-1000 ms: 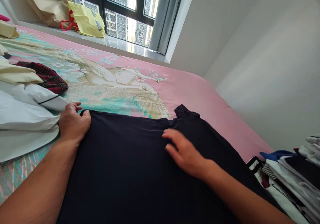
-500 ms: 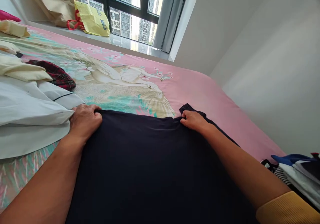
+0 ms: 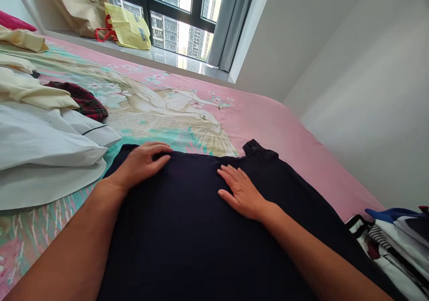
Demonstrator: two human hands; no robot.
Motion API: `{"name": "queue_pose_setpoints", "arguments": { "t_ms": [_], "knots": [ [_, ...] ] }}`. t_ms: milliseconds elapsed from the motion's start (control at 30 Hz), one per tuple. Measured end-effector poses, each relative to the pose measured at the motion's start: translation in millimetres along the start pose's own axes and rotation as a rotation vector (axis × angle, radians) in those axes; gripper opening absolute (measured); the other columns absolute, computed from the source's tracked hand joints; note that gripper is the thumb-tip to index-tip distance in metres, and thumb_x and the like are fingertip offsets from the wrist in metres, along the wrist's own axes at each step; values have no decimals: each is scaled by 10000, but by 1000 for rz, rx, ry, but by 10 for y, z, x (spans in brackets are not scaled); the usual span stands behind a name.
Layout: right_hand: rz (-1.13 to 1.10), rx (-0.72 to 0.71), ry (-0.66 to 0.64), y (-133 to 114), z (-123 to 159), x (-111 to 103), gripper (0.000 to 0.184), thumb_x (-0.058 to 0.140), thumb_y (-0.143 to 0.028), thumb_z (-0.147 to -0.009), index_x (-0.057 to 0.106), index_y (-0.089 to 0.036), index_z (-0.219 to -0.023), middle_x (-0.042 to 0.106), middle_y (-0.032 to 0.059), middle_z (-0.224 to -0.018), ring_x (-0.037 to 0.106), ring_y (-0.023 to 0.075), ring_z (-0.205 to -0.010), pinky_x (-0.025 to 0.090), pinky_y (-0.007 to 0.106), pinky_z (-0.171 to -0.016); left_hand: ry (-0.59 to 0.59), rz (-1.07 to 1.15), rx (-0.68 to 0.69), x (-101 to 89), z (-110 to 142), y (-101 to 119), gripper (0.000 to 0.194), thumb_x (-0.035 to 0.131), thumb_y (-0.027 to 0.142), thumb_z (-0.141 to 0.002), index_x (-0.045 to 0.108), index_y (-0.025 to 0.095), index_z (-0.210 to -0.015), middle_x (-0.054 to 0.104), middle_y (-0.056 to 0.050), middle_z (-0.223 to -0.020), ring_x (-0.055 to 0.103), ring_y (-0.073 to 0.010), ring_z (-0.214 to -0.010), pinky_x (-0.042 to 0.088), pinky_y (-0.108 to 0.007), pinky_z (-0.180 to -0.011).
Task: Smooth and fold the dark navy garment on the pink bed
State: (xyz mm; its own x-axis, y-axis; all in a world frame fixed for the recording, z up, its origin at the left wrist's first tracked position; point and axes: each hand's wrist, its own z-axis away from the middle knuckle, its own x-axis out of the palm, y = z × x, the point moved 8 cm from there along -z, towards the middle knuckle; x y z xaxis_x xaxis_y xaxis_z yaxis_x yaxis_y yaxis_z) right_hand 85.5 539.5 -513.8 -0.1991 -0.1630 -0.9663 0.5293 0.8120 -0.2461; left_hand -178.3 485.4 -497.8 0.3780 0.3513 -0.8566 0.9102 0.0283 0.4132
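Observation:
A dark navy garment lies spread flat on a bed with a pink and teal printed sheet. My left hand rests palm down on the garment near its far edge, fingers stretched out. My right hand lies flat on the cloth a little to the right, fingers together and extended. Neither hand holds anything. A small dark tab of the garment sticks up at the far edge beyond my right hand.
White and cream clothes and a red plaid piece lie at the left. A stack of folded striped and dark clothes sits at the right. Paper bags, one brown and one yellow, stand on the window sill.
Both hands let go of the garment's far edge, which they gripped half a second ago, and moved toward the middle, now lying flat on the cloth.

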Motion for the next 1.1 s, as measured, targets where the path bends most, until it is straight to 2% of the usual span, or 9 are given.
{"name": "queue_pose_setpoints", "arguments": {
  "t_ms": [67,167,333,467,533,633,800,967,1100],
  "knots": [
    [34,130,-42,190,-104,60,654,280,-583,-893,289,-200,-1422,248,68,-1501,174,241,-1393,115,504,-1134,-180,-109,2,219,10,-4,553,409,532,-809,489,297,-1303,470,-11,-1393,364,-213,-1318,203,-386,-1113],
    [44,276,-31,342,-151,5,718,240,-599,-891,217,-147,-1449,182,93,-1517,116,252,-1404,73,520,-1135,-207,-280,-104,332,11,-194,640,292,574,-849,329,264,-1407,276,-30,-1502,179,-231,-1399,46,-498,-1115],
    [19,140,11,318,379,-84,629,334,-591,-873,218,-341,-1438,205,-25,-1513,146,202,-1401,138,453,-1148,-184,-368,-86,389,-41,-333,632,253,570,-867,287,268,-1421,231,-25,-1518,147,-212,-1407,27,-490,-1107],
    [113,727,138,1589,1180,-372,547,403,-503,-870,425,-234,-1345,356,83,-1451,278,247,-1359,236,458,-1105,-167,-394,-84,389,-53,-349,630,257,563,-866,298,263,-1418,241,-30,-1516,157,-202,-1405,26,-476,-1108],
    [133,875,193,2156,1486,-580,505,336,-400,-900,452,-119,-1304,443,185,-1363,387,282,-1290,323,476,-1036,-164,-402,-84,398,-57,-362,631,255,567,-860,305,269,-1414,246,-25,-1514,165,-198,-1403,32,-471,-1109],
    [75,1037,249,2664,1831,-826,420,328,-337,-889,532,-116,-1183,551,165,-1237,502,245,-1169,421,361,-924,-145,-391,-68,415,-80,-395,637,262,575,-848,320,276,-1407,270,-21,-1506,179,-201,-1399,48,-468,-1108],
    [-48,1098,62,2714,2036,-728,249,468,-378,-797,605,-177,-851,662,48,-787,614,191,-736,435,264,-620,-103,-369,-52,434,-118,-450,658,286,597,-828,348,268,-1394,322,-28,-1485,222,-215,-1386,81,-485,-1102],
    [181,1172,195,2698,2147,-860,311,399,-386,-845,572,-169,-986,651,107,-885,602,236,-825,417,320,-693,-78,-372,-25,432,-120,-443,645,289,596,-834,361,271,-1386,338,-33,-1478,243,-226,-1378,115,-497,-1092],
    [-83,1160,85,2731,2150,-754,377,351,-417,-876,633,-172,-822,672,107,-840,623,215,-790,447,300,-683,-75,-365,-20,435,-114,-439,639,299,598,-839,362,270,-1384,346,-35,-1474,252,-226,-1373,99,-492,-1093]
  ]
}}
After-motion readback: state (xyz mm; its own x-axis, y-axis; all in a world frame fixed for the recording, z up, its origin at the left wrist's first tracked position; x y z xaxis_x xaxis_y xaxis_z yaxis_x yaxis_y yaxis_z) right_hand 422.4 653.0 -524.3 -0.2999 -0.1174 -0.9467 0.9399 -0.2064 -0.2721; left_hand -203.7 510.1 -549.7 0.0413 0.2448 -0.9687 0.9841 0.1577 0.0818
